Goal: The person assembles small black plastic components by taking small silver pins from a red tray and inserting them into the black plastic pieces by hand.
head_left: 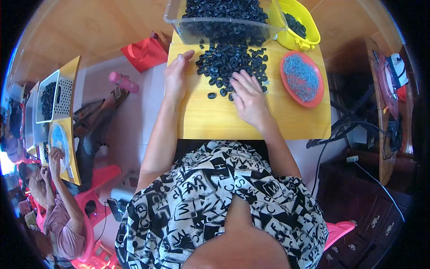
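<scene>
A loose pile of small black ring-like plastic parts (215,60) lies on the yellow tabletop (215,123) in front of me. My right hand (251,96) rests over the pile's near right side, fingers stretched out and touching the parts. Whether anything lies beneath those fingers is hidden. At the table's left edge, beside the pile, my left hand (178,74) is on its side with fingers extended and no part in it. To the right sits an oval red plate (321,92), heaped with small silvery metal pieces (301,76). A few single black parts (212,95) lie nearer to me.
A clear plastic bin (224,23) full of black parts stands at the table's far side, next to a yellow basket (309,33). On the floor are a red bag (145,54) and a pink bottle (124,83). Another person (67,219) works at a table on the left.
</scene>
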A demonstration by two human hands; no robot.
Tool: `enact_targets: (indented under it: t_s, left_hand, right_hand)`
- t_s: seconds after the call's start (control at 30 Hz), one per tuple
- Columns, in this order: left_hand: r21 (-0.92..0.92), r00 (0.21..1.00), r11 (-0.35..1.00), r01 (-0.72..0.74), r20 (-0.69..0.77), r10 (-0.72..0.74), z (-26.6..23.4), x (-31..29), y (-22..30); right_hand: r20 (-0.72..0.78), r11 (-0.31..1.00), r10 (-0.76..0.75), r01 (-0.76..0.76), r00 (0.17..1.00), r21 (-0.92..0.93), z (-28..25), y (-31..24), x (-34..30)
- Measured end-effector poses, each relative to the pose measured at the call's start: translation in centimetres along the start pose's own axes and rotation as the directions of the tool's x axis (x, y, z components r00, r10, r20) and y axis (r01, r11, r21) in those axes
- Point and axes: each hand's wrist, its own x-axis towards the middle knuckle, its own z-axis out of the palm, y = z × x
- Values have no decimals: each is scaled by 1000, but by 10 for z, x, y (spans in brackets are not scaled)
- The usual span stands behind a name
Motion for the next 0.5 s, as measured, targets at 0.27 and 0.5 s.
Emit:
enact_targets:
  t_s: [0.27, 0.5]
  left_hand:
    - [825, 848, 195, -530, 511, 141, 39, -25, -1]
    - [855, 860, 99, -510, 502, 94, 43, -24, -4]
  right_hand:
    - [7, 982, 92, -89, 996, -169, -26, 21, -24]
    - [94, 969, 115, -90, 989, -232, -5, 18, 1]
